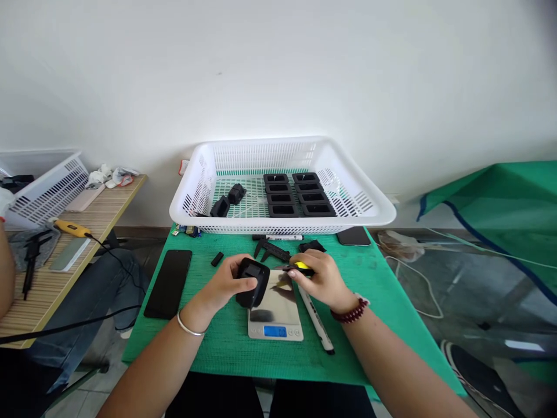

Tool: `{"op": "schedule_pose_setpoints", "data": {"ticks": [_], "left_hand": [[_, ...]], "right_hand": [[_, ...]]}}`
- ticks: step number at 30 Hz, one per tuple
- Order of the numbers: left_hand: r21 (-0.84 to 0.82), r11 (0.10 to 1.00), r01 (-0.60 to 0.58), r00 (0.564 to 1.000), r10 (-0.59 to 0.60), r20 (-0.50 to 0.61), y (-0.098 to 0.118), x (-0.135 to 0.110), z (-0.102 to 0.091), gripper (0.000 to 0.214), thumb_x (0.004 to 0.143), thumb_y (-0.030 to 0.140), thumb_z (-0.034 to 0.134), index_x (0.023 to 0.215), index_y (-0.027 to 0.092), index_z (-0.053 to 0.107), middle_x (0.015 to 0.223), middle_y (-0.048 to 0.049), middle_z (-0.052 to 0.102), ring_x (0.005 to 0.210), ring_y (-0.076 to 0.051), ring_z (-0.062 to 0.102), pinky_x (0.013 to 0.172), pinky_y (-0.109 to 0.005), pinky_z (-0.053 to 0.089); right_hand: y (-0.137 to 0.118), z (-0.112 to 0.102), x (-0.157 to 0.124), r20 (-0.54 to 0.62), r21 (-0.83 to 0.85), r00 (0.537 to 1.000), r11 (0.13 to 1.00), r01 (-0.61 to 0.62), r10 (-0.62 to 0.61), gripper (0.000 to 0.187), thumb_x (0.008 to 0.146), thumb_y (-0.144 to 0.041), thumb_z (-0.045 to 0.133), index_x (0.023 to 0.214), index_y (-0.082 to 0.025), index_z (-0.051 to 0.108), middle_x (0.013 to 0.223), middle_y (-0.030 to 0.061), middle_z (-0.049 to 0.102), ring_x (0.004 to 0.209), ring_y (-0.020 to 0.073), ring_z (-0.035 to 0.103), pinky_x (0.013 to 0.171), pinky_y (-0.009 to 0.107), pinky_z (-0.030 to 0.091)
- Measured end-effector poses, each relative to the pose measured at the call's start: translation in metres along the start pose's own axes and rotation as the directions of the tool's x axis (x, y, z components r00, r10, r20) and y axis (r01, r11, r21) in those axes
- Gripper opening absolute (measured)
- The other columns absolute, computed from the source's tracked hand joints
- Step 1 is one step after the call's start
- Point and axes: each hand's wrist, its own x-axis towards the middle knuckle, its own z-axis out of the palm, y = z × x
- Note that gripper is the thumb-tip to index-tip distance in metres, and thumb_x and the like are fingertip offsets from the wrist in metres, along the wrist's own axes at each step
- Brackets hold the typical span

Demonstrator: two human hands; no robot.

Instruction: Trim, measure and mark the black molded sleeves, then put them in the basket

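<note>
My left hand [230, 280] grips a black moulded part [253, 283] with rounded corners, tilted above the left side of a digital scale [275, 313]. The scale's blue display reads about 0.0. Closed around a yellow-and-black utility knife [303, 266], my right hand [321, 278] is over the scale's upper right corner. The knife's tip points left toward the black part, apart from it. Below my right hand a white marker [319, 325] lies slanted beside the scale. Black calipers [272, 251] rest just behind the scale.
A white basket [282, 222] at the back holds several black frame-like parts [282, 197]. On the green table [217, 354] lie a black phone [169, 284], a small black block [217, 259] and another marker [285, 237]. Another person's arm [5, 261] shows at the left table.
</note>
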Motion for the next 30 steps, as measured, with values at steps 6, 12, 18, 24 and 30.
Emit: {"op": "schedule_pose_setpoints", "data": {"ticks": [6,12,18,24,30], "left_hand": [[0.206,0.968,-0.142,0.972,0.176,-0.155,-0.0070,0.0016,-0.0005,0.039,0.066,0.040,0.080,0.093,0.019,0.064,0.085,-0.0023,0.062,0.082,-0.016,0.058,0.072,-0.024,0.048],[0.328,0.930,-0.165,0.970,0.213,-0.116,-0.0041,0.0005,0.0022,0.039,0.067,0.037,0.080,0.099,0.020,0.066,0.093,-0.0047,0.063,0.089,-0.019,0.058,0.079,-0.029,0.047],[0.366,0.916,-0.165,0.978,0.200,-0.062,-0.0017,0.0018,0.0047,0.036,0.068,0.035,0.079,0.098,0.020,0.067,0.090,-0.0037,0.060,0.086,-0.018,0.057,0.076,-0.029,0.045],[0.375,0.910,-0.175,0.975,0.213,-0.062,-0.0033,0.0024,0.0025,0.036,0.069,0.036,0.078,0.098,0.019,0.068,0.088,-0.0038,0.059,0.085,-0.018,0.056,0.074,-0.029,0.044],[0.384,0.906,-0.177,0.976,0.213,-0.053,-0.0017,0.0008,0.0033,0.039,0.067,0.037,0.079,0.100,0.020,0.067,0.090,-0.0042,0.058,0.086,-0.019,0.056,0.076,-0.030,0.045]], "right_hand": [[-0.0072,0.0007,0.0007,-0.030,-0.059,0.999,0.997,0.041,-0.043,0.032,0.090,-0.043,0.052,0.075,-0.018,0.064,0.060,0.0033,0.064,0.053,0.0135,0.053,0.053,0.027,0.037],[-0.0087,0.0020,0.0006,-0.012,-0.101,0.998,0.993,0.054,-0.055,0.033,0.090,-0.044,0.052,0.075,-0.017,0.064,0.059,0.0033,0.063,0.052,0.0130,0.052,0.054,0.026,0.036],[-0.0074,0.0033,-0.0010,-0.019,-0.130,0.999,0.991,0.034,-0.037,0.036,0.091,-0.045,0.051,0.074,-0.017,0.064,0.059,0.0028,0.063,0.052,0.0129,0.051,0.055,0.027,0.035],[-0.0069,0.0025,0.0002,-0.031,-0.173,0.999,0.985,-0.014,0.009,0.034,0.091,-0.044,0.052,0.075,-0.017,0.064,0.058,0.0024,0.062,0.051,0.0129,0.050,0.053,0.027,0.033],[-0.0049,0.0023,-0.0003,0.018,-0.101,0.999,0.994,0.052,-0.051,0.035,0.091,-0.046,0.051,0.073,-0.018,0.063,0.060,0.0030,0.064,0.053,0.0135,0.051,0.055,0.028,0.034]]}}
